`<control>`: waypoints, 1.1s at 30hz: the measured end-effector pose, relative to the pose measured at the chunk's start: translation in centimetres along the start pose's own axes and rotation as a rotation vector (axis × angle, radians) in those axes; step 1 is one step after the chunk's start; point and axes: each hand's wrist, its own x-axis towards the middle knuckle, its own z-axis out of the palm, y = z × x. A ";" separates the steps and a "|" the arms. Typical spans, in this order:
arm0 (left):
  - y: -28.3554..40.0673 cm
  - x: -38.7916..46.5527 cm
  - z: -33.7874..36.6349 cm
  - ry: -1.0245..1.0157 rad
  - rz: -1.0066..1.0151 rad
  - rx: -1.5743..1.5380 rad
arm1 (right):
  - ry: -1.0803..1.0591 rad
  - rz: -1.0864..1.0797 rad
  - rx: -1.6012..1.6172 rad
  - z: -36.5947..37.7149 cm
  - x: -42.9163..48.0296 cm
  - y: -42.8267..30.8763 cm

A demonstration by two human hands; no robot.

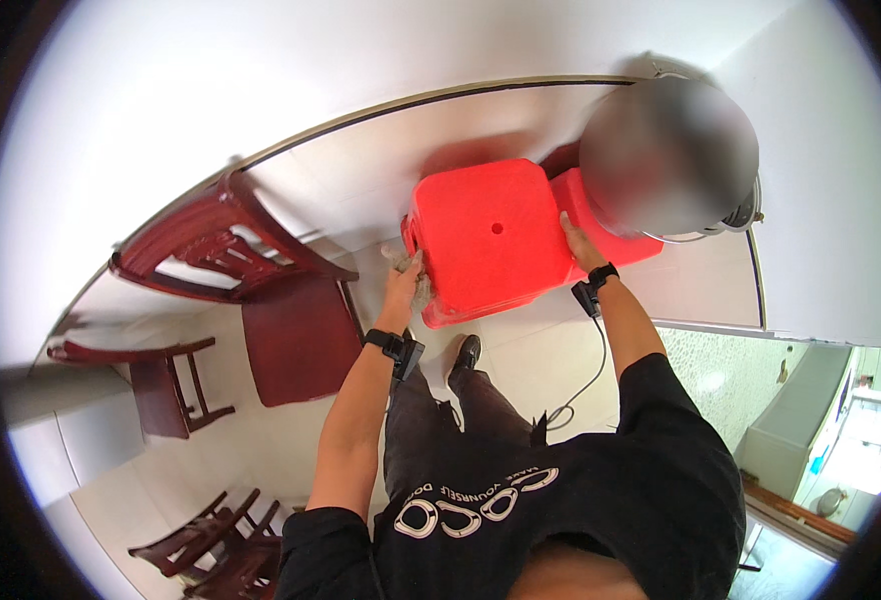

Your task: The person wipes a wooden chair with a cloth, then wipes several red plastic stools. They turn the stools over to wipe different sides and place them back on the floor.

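Observation:
Before me stands a red plastic stool [485,240] with a small round hole in its top. My left hand [403,289] is at the stool's left edge, gripping a crumpled grey cloth [422,292] against its side. At the right edge, my right hand [581,246] grips the stool with the thumb over the rim; its other fingers are hidden. A second red plastic piece [639,241], perhaps another stool, sits just to the right. Partly above it is a large round metal object [669,157], too blurred to identify.
Dark red wooden chairs stand to the left, the nearest chair [302,341] close to my left forearm. A white wall [298,67] with a tiled base runs along the far side. A cable [594,375] hangs from my right wrist. At lower right lies a pebble-patterned surface [718,375].

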 end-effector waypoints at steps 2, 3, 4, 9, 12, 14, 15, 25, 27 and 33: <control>-0.3 2.0 0.7 -0.054 -0.002 -0.014 | -0.012 0.005 0.069 0.2 0.3 -0.1; -0.3 2.6 0.8 -0.123 0.004 -0.063 | 0.004 0.026 0.099 0.2 0.4 -0.1; -0.2 3.1 1.1 -0.127 -0.032 -0.084 | -0.035 -0.015 0.127 0.2 0.5 -0.2; 1.9 4.3 1.7 -0.160 -0.241 -0.188 | -0.153 0.059 0.359 0.2 1.1 -1.1; 3.0 5.2 1.4 -0.306 -0.332 -0.236 | -0.152 0.043 0.253 0.2 1.6 -1.6; 3.0 5.8 1.1 -0.342 -0.393 -0.217 | -0.166 0.024 0.299 0.4 2.0 -1.7; 2.7 6.0 1.0 -0.358 -0.405 -0.218 | -0.148 0.064 0.306 0.4 2.1 -1.7; -0.3 6.8 -0.2 -0.264 -0.423 -0.276 | -0.180 0.173 0.366 1.2 2.3 -1.6; -0.6 6.7 0.3 -0.192 -0.382 -0.263 | -0.202 0.138 0.411 1.1 2.5 -1.2; -1.5 6.7 2.8 -0.113 -0.303 -0.461 | -0.267 0.211 0.425 0.0 3.8 0.3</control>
